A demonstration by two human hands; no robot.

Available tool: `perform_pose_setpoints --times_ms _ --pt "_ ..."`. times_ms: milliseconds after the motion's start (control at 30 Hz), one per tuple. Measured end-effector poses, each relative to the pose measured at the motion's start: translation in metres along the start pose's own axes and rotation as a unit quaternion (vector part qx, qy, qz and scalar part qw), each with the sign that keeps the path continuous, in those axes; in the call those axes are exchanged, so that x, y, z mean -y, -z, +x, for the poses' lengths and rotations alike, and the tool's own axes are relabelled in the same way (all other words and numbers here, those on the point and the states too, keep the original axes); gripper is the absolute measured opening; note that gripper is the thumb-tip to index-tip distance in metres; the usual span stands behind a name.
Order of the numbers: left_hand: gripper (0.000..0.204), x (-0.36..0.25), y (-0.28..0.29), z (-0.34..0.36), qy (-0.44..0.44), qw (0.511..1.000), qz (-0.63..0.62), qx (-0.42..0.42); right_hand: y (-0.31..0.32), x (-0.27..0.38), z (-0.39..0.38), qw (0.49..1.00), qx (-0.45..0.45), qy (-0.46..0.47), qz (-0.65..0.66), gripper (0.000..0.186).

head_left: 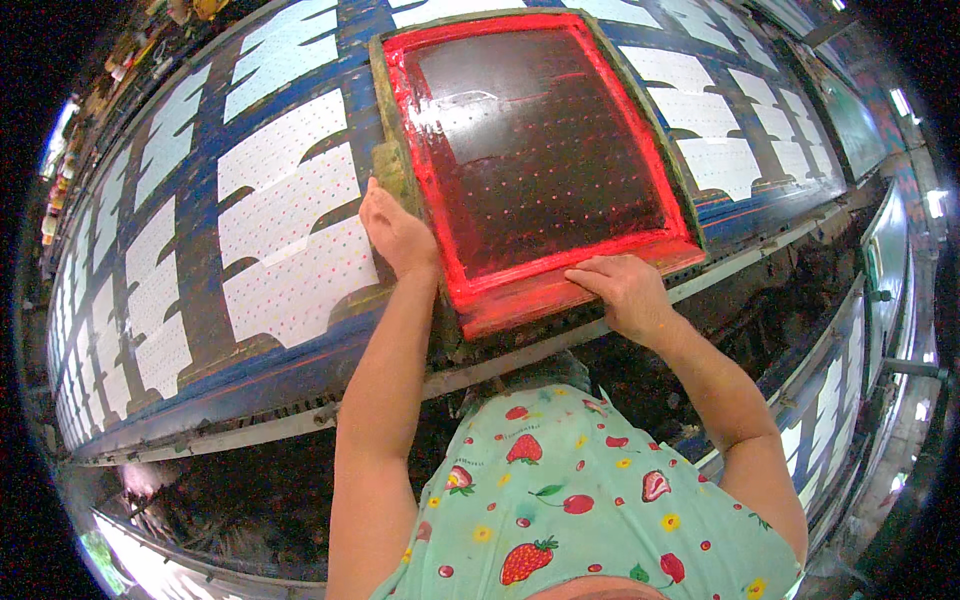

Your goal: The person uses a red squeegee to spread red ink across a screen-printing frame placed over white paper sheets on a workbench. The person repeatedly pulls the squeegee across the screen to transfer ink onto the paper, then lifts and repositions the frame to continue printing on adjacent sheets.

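A screen-printing frame (540,140) with red-smeared borders and a dark, dotted mesh lies on the long table. My left hand (398,228) is closed at its left side, fingers curled on the frame's greenish edge. My right hand (622,290) grips a red-stained bar (515,311) along the frame's near edge, fingers bent over it. Beside my left hand lie white cut pieces (285,250) printed with small coloured dots.
Rows of white and pale-blue cut pieces (735,165) cover the blue table (230,370) on both sides of the frame. A rail (760,232) runs along the near edge. Another table with white pieces (835,390) stands at the lower right.
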State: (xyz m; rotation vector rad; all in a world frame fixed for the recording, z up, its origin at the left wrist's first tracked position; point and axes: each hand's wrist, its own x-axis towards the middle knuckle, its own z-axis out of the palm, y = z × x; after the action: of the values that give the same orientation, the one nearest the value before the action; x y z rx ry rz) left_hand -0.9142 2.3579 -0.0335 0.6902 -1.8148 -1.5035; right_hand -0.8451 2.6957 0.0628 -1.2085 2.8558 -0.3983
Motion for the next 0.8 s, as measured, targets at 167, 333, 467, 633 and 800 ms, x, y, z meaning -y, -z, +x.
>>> perform_pose_setpoints --times_ms 167,333,467,633,800 --pt "0.057 -0.003 0.002 -0.003 0.017 0.999 -0.035 0.003 -0.017 -0.018 0.042 0.995 -0.090 0.007 -0.028 0.053" --pt "0.045 -0.010 0.008 -0.001 -0.021 0.991 0.132 0.018 -0.024 -0.073 0.128 0.991 -0.123 0.020 -0.043 0.048" --pt "0.045 -0.016 0.008 -0.003 -0.008 0.989 0.147 0.017 -0.030 -0.126 0.212 0.981 -0.173 0.046 -0.079 0.040" --pt "0.045 -0.024 0.007 -0.004 0.011 0.986 0.165 0.013 -0.034 -0.195 0.313 0.983 -0.156 0.037 -0.084 0.029" --pt "0.044 -0.029 0.004 -0.006 0.065 0.987 0.147 0.010 -0.028 -0.246 0.403 0.984 -0.145 0.028 -0.101 0.043"
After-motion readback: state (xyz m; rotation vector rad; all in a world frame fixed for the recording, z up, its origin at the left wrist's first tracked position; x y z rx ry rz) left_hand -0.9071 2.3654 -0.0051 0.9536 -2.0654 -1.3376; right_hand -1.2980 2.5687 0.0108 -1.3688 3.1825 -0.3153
